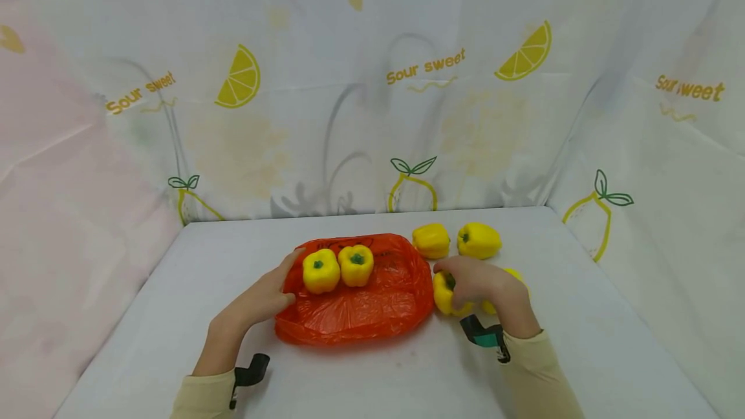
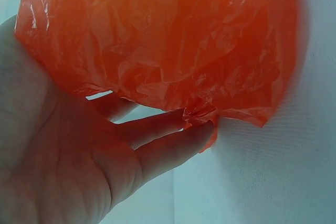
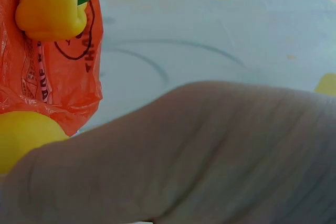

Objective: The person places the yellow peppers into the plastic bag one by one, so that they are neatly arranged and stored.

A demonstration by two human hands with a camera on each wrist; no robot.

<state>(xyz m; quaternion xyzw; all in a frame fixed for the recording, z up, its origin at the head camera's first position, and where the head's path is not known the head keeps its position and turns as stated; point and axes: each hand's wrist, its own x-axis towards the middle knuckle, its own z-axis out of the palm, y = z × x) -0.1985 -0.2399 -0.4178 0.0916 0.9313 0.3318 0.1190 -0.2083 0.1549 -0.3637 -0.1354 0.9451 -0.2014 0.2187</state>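
A red plastic bag [image 1: 372, 312] lies spread open on the white table, with two yellow bell peppers, a left one [image 1: 321, 273] and a right one [image 1: 357, 268], standing stem up in it. My left hand [image 1: 264, 299] is at the bag's left side; in the left wrist view its thumb and a finger pinch a crumpled bit of the bag's edge [image 2: 202, 113]. Just right of the bag, my right hand [image 1: 485, 283] grips another yellow bell pepper [image 1: 442, 294] from above. Its fingertips are partly hidden behind that pepper and the hand itself.
Two yellow bell peppers, one left [image 1: 431, 241] and one right [image 1: 479, 240], lie behind my right hand. Another pepper [image 1: 517, 275] is partly hidden by that hand. A white curtain [image 1: 361, 115] printed with lemons hangs behind the table [image 1: 407, 380] and along its sides.
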